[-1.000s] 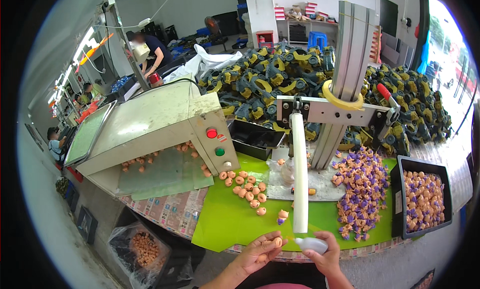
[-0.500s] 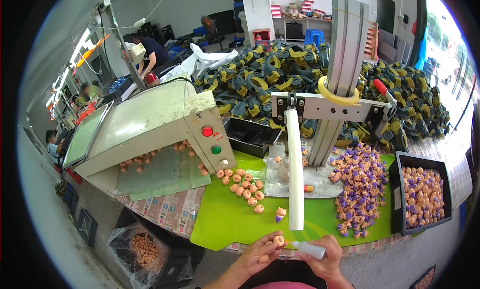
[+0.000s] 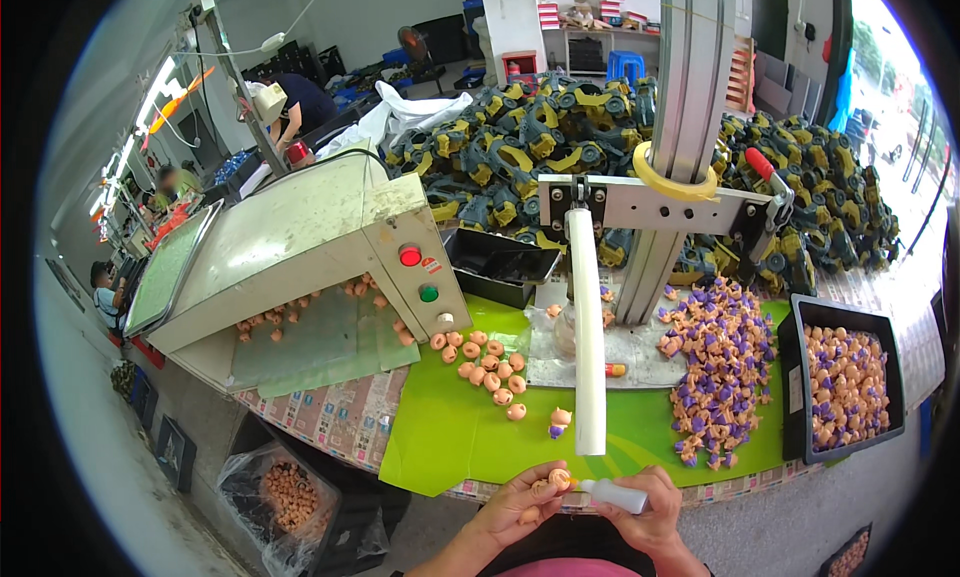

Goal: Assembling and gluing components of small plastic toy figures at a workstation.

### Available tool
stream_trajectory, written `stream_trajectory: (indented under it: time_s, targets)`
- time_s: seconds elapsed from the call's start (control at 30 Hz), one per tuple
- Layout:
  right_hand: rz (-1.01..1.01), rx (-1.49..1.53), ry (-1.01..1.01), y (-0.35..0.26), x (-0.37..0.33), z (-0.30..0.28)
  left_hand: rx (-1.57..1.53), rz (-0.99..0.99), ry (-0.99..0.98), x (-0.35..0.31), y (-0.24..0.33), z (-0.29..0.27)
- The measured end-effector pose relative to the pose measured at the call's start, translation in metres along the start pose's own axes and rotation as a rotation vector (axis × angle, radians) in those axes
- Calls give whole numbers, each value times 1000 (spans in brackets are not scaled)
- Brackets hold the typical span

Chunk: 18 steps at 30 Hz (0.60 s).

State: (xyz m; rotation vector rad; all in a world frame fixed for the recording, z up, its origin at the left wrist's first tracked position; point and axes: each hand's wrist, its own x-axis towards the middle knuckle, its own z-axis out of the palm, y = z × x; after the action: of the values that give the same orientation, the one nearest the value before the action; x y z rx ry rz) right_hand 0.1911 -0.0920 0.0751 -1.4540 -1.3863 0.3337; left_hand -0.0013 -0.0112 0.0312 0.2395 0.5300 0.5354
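My left hand (image 3: 508, 509) pinches a small round peach doll head (image 3: 559, 479) at the table's near edge, its hollow side partly visible. A second peach piece (image 3: 529, 515) is tucked lower against the fingers of that hand. In my right hand (image 3: 657, 515) is a translucent white squeeze bottle (image 3: 620, 496), lying nearly level. Its nozzle points left and reaches the doll head or stops very close to it; I cannot tell which. Just beyond, a small doll figure (image 3: 559, 422) with a purple body stands on the green mat (image 3: 430, 452).
Loose doll heads (image 3: 491, 380) lie left of a white lever post (image 3: 590, 377). To its right is a heap of peach-and-purple figures (image 3: 722, 377), then a black bin (image 3: 793, 397) of more. A beige machine (image 3: 290, 237) stands left; yellow-and-grey toy vehicles (image 3: 540, 137) are piled behind.
The doll head has turned slightly in my left fingers. The bottle stays by it, nearly unmoved, while the whole view has shifted a little.
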Motion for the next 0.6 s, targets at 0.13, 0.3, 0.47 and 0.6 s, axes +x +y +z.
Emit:
stream_trajectory:
  time_s: [0.13,0.3,0.47,0.6]
  targets:
    - [11,-24,-2,-3,1,-2,25,-6,27,-1,0,-1]
    - [-1,-54,-53,-11,4,-8,37,13,45,-1,2,-3]
    - [-21,-30,-72,-14,4,-9,9,43,73,-1,3,-4]
    - [-6,11,8,-7,4,-7,4,84,2,-1,6,-6]
